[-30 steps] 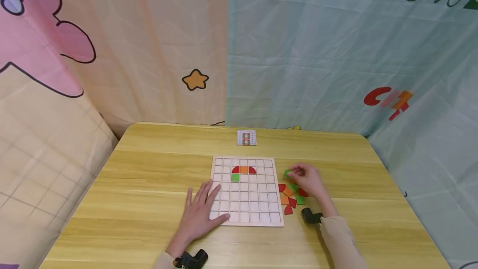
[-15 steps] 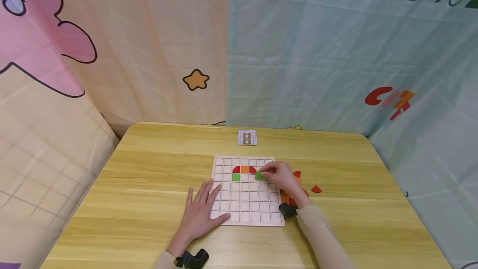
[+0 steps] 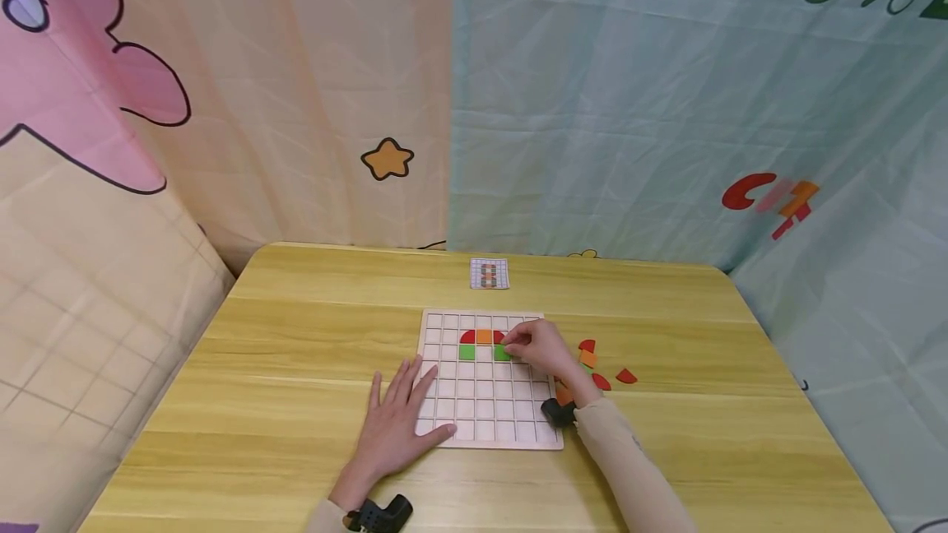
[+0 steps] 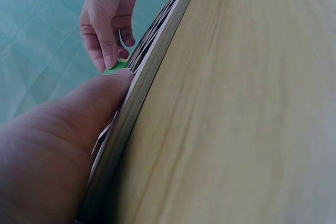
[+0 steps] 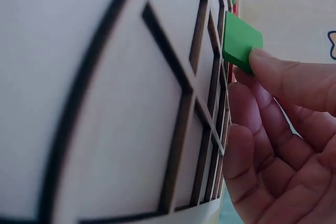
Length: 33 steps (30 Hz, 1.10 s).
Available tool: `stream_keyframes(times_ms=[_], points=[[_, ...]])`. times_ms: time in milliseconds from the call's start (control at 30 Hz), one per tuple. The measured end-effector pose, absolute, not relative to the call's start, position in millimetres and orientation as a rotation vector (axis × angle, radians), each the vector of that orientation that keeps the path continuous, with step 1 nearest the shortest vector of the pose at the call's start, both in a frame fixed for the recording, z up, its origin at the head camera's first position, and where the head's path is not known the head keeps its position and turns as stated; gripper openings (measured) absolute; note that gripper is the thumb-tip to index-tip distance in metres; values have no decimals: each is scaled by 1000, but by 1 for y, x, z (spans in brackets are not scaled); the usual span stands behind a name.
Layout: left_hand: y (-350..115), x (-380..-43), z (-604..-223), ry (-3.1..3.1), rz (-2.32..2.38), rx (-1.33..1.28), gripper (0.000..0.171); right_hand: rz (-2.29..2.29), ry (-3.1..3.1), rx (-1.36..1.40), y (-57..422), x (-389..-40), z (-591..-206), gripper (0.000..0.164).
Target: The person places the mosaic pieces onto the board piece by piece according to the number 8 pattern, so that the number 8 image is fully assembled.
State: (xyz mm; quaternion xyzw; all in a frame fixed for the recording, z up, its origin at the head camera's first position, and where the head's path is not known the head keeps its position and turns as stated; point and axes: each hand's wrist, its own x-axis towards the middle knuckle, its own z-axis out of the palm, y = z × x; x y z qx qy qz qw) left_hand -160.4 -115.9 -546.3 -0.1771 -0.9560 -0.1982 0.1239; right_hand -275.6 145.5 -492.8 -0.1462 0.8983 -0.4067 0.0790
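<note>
A pale grid board lies on the table with a row of pieces near its far side. An orange square tile sits there between two red rounded pieces, the left one in full view. Under the left red piece is a green square tile. My right hand pinches a second green square tile by its edge, tilted at the grid cell below the right red piece. With fingers spread, my left hand rests over the board's left edge, thumb on its near corner.
Several loose red, orange and green pieces lie right of the board, partly hidden by the right forearm; a red piece sits farthest right. A small patterned card lies beyond the board. Curtains hang behind the table.
My right hand has carried the green tile left from beside the board to the cell below the right red piece. The loose pieces have shifted apart. My left hand stays put.
</note>
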Motion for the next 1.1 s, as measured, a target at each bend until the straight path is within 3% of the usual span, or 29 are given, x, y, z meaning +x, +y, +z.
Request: stream_keyframes(times_ms=[600,833,1100], points=[[-116,-160,-547,-2814,-572,-513,88,-1108,2744,-374,140,-278,-492,7],[-116,-160,-549,-2802,-559,-516,89,-888,2860,-512,136,-272,-488,3],[-117,-161,-548,-2823,-551,-511,89,-794,2903,-625,136,-264,-486,10]])
